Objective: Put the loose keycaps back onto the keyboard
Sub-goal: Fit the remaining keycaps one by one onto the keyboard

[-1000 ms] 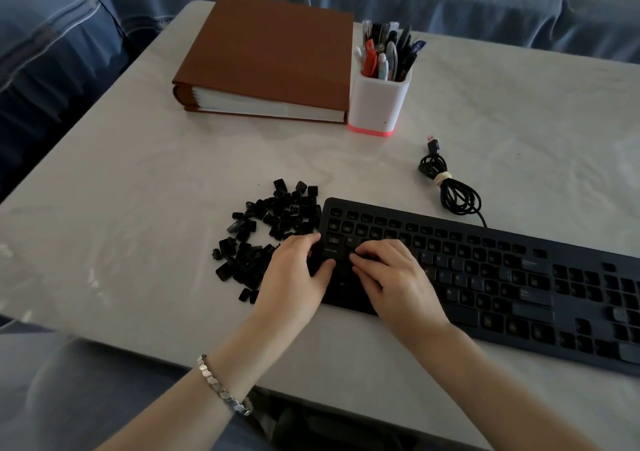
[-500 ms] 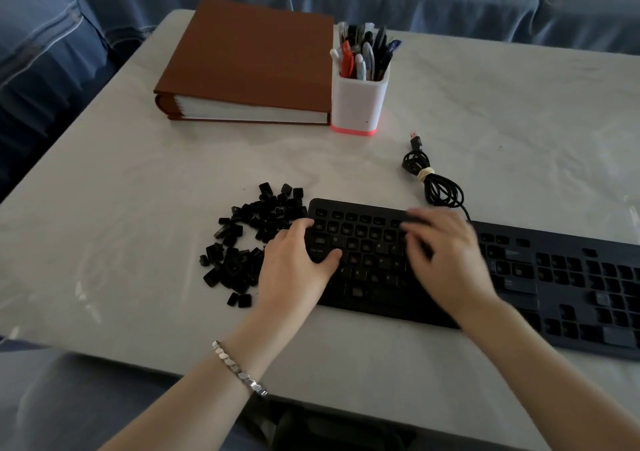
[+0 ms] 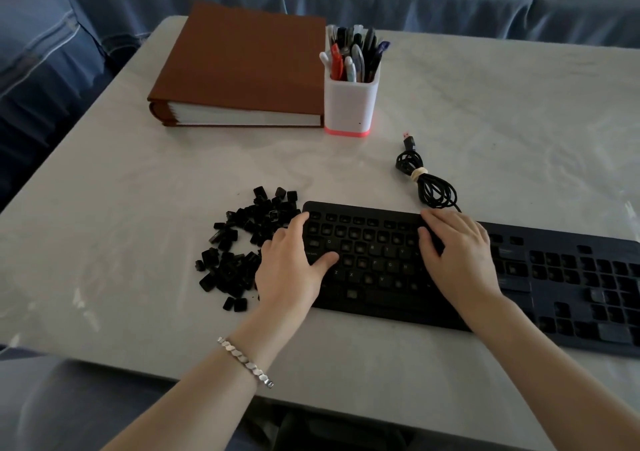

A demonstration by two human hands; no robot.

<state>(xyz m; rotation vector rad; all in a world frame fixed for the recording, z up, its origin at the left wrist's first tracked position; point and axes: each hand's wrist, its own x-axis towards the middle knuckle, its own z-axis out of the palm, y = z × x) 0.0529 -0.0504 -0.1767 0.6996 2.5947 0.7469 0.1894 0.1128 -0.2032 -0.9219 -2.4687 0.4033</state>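
A black keyboard (image 3: pixel 377 256) lies along the near side of the white table, running off to the right. Many of its key positions are bare, with only some caps fitted. A pile of several loose black keycaps (image 3: pixel 242 246) lies on the table just left of the keyboard. My left hand (image 3: pixel 294 263) rests flat on the keyboard's left end, thumb stretched over the lower keys, its outer edge beside the pile. My right hand (image 3: pixel 457 249) lies flat on the middle of the keyboard with fingers reaching its far edge. Neither hand holds a keycap.
A thick brown binder (image 3: pixel 242 69) lies at the back left of the table (image 3: pixel 104 190). A white pen holder (image 3: pixel 351 104) full of pens stands beside it. The keyboard's coiled black cable (image 3: pixel 429 187) with its USB plug lies behind the keyboard. Blue sofa cushions surround the table.
My right hand has slid from the keyboard's left end, next to my left hand, to the keyboard's middle. My left hand has stayed at the left end.
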